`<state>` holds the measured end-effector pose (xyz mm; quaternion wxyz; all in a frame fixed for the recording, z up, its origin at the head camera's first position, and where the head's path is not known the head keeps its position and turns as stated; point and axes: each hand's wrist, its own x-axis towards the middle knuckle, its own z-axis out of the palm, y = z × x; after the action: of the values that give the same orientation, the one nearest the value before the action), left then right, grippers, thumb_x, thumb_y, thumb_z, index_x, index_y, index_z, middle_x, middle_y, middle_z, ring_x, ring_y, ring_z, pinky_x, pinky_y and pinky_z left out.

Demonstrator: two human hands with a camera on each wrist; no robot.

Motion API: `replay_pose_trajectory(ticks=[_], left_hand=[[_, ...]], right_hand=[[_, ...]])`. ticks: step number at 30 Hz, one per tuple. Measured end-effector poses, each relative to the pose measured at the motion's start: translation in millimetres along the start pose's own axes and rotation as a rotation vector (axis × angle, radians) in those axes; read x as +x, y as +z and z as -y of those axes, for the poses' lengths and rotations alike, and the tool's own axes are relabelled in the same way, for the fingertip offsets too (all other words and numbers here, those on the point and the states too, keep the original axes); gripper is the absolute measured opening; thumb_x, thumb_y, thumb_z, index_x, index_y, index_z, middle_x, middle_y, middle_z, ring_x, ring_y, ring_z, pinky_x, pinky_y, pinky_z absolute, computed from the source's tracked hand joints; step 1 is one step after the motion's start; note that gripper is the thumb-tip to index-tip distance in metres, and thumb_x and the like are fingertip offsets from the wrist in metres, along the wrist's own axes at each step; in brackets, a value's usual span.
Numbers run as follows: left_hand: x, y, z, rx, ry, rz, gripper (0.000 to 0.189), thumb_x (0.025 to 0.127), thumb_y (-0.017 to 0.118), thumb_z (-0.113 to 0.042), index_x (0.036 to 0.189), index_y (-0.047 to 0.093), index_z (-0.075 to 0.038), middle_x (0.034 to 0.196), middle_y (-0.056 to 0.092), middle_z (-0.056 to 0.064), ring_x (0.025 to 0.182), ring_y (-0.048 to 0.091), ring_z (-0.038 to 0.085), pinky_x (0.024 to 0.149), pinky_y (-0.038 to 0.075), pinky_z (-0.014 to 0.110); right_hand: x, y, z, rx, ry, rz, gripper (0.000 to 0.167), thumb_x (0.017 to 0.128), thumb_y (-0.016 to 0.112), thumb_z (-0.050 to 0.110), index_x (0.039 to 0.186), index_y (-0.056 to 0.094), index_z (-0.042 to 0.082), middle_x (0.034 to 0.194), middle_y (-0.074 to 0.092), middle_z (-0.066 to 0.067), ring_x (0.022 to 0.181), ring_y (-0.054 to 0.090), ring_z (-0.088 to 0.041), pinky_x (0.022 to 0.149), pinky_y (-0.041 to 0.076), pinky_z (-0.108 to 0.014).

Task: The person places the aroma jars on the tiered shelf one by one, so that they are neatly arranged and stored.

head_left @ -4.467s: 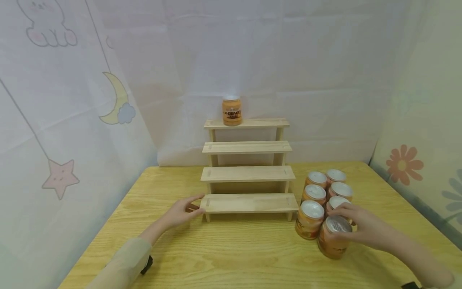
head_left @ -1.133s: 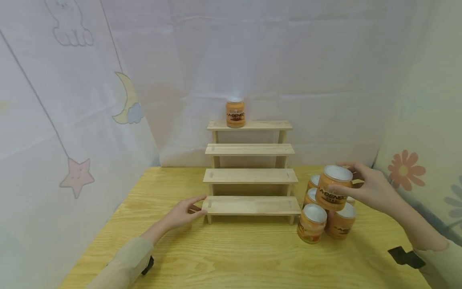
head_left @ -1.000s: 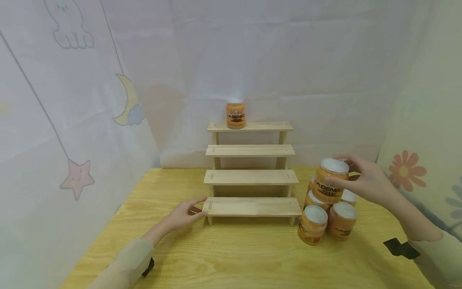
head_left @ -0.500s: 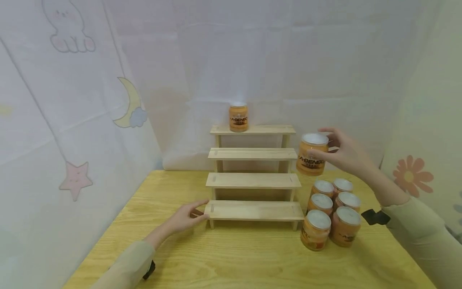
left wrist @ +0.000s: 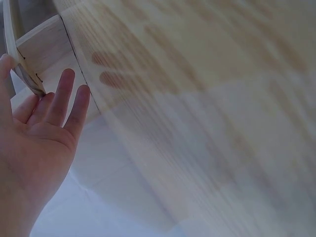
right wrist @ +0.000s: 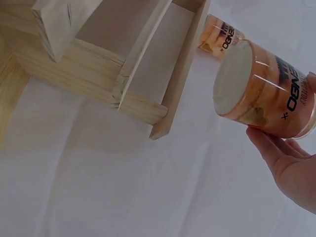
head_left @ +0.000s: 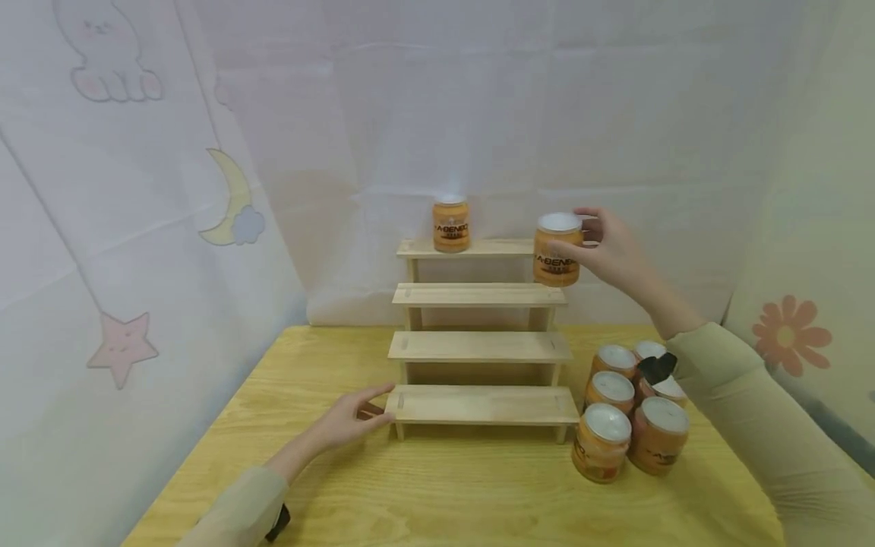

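A stepped wooden shelf [head_left: 478, 406] with several tiers stands on the table. My left hand [head_left: 345, 422] holds the left end of its lowest board between thumb and forefinger; the other fingers [left wrist: 63, 94] extend beneath. My right hand [head_left: 611, 247] grips an orange can [head_left: 557, 254] with a pale lid and "A-BENBO" lettering. This can is upright in the air at the right end of the top board, apart from the wood in the right wrist view. Another such can [head_left: 451, 226] stands on the top board, left of centre.
Several more orange cans [head_left: 601, 448] stand in two rows on the yellow wood-grain table [head_left: 437, 494], right of the shelf; my right forearm hides part of them. White cloth [head_left: 437, 106] hangs behind, and printed cloth sides [head_left: 793, 228] flank the table.
My right hand has taken a can from the group on the table, lifted it, and carried it up and leftward to the top board's right end. My left hand stays at the lowest board.
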<state>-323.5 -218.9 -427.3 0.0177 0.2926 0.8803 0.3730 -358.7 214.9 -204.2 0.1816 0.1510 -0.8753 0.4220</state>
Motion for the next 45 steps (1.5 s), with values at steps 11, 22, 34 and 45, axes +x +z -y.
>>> replay_pose_trajectory(ticks=[11, 22, 34, 45], left_hand=[[-4.7, 2.2, -3.3, -0.001, 0.001, 0.001, 0.064, 0.092, 0.058, -0.039, 0.143, 0.038, -0.004, 0.142, 0.043, 0.019, 0.103, 0.064, 0.030, 0.084, 0.055, 0.036], [-1.0, 16.1, -4.3, -0.031, -0.001, 0.022, 0.062, 0.093, 0.057, -0.038, 0.143, 0.039, -0.008, 0.142, 0.043, 0.019, 0.104, 0.063, 0.030, 0.086, 0.054, 0.037], [0.1, 7.3, -5.1, -0.016, -0.013, 0.005, 0.061, 0.092, 0.058, -0.039, 0.144, 0.039, -0.011, 0.143, 0.044, 0.017, 0.105, 0.062, 0.031, 0.086, 0.054, 0.041], [-3.6, 7.7, -7.6, -0.017, -0.026, 0.017, 0.062, 0.093, 0.058, -0.039, 0.144, 0.039, -0.010, 0.143, 0.043, 0.018, 0.105, 0.062, 0.031, 0.087, 0.054, 0.040]], right_hand=[[47.8, 20.1, -1.4, 0.067, 0.018, -0.092, 0.083, 0.080, 0.070, 0.048, 0.144, 0.035, 0.008, 0.138, 0.048, -0.020, 0.123, 0.049, -0.031, 0.098, 0.045, -0.047], [72.4, 42.7, -27.2, 0.174, 0.085, -0.017, 0.084, 0.083, 0.069, 0.042, 0.143, 0.026, 0.001, 0.143, 0.039, -0.022, 0.131, 0.040, -0.032, 0.107, 0.038, -0.045], [80.2, 52.7, -23.4, 0.139, 0.072, -0.008, 0.079, 0.089, 0.059, 0.048, 0.147, 0.026, 0.007, 0.144, 0.037, -0.019, 0.130, 0.040, -0.034, 0.106, 0.038, -0.048], [74.3, 66.0, -38.8, 0.228, 0.089, -0.062, 0.088, 0.081, 0.067, 0.051, 0.148, 0.025, 0.012, 0.140, 0.041, -0.015, 0.124, 0.045, -0.029, 0.102, 0.042, -0.045]])
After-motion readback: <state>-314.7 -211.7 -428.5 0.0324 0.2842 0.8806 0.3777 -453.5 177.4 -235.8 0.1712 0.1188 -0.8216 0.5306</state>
